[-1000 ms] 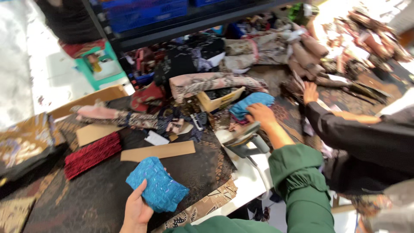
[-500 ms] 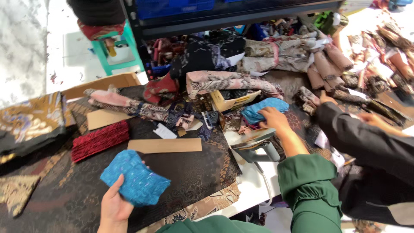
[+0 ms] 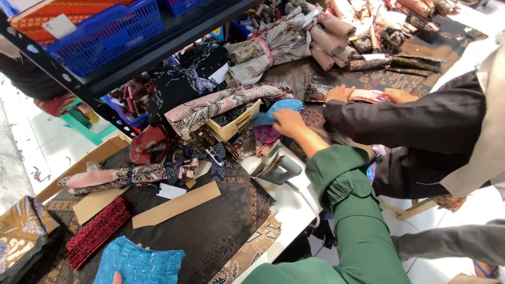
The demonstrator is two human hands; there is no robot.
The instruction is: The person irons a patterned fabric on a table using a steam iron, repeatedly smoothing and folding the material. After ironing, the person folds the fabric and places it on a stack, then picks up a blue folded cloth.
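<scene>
We record one small cardboard box (image 3: 238, 122) at twelve o'clock on the bench (image 3: 221, 231), holding dark patterned cloth. Two blue plastic baskets (image 3: 113, 31) stand on the shelf (image 3: 173, 39) at eleven o'clock; the nearer one holds an orange patterned piece.

Blue cloth pieces, two: one textured piece (image 3: 139, 263) at seven o'clock, with our left hand (image 3: 118, 276) under its lower edge, only fingertips showing, grip not discernible; the second blue cloth (image 3: 281, 108) at one o'clock, where our right hand (image 3: 289, 122) lies palm down, fingers curled on it, arm extended in a green sleeve.

Also one red patterned fold (image 3: 97, 231), one cardboard strip (image 3: 176, 205), one iron (image 3: 276, 165). A neighbouring person's two hands (image 3: 342, 93) press a fabric at two o'clock.
</scene>
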